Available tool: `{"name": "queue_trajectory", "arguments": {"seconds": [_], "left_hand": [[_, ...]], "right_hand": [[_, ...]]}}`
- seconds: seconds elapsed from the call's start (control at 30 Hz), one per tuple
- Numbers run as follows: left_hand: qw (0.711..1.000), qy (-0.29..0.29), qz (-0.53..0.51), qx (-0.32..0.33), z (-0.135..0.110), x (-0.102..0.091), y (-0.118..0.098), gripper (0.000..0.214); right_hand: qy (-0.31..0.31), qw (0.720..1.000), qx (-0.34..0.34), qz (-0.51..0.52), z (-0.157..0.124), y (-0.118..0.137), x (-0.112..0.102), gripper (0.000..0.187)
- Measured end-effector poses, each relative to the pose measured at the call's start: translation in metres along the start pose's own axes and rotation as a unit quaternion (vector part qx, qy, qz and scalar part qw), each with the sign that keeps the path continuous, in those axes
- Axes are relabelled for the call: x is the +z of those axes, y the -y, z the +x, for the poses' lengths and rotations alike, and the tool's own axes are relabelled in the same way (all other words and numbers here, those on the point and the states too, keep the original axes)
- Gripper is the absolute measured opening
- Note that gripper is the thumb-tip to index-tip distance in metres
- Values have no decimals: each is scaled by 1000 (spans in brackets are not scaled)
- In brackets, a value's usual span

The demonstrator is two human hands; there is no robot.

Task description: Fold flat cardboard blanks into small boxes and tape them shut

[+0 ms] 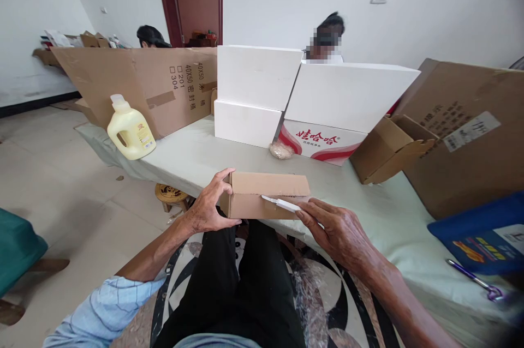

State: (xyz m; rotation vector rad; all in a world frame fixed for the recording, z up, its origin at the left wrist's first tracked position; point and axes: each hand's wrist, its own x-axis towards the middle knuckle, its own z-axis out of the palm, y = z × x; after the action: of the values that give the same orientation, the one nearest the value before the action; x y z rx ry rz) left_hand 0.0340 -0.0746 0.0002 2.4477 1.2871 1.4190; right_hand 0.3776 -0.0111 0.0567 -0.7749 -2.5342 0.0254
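Note:
A small brown cardboard box (249, 206) lies at the near edge of the covered table, above my lap. My left hand (213, 203) grips its left end, thumb below and fingers on top. In my right hand (329, 222) is a white-handled knife (289, 205), its narrow pale tip touching or just over the box's front, below the edge of the top flap. The right fingers are wrapped round the handle. Whether the blade has cut into the cardboard I cannot tell.
White boxes (260, 78) and a red-and-white printed carton (323, 143) stand across the table (188, 157). A yellow jug (133, 130) is at left. On the right are an open cardboard box (385, 151), a blue package (483, 239) and a purple pen (470, 274). Two people sit beyond.

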Motion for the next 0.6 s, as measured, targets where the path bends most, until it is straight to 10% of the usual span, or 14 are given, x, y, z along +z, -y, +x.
{"name": "queue_trajectory", "arguments": {"seconds": [0.6], "left_hand": [[1000,1,-2,5,-2,6,-2,63]], "right_hand": [[102,985,75,-115,5,5,-26,41]]}}
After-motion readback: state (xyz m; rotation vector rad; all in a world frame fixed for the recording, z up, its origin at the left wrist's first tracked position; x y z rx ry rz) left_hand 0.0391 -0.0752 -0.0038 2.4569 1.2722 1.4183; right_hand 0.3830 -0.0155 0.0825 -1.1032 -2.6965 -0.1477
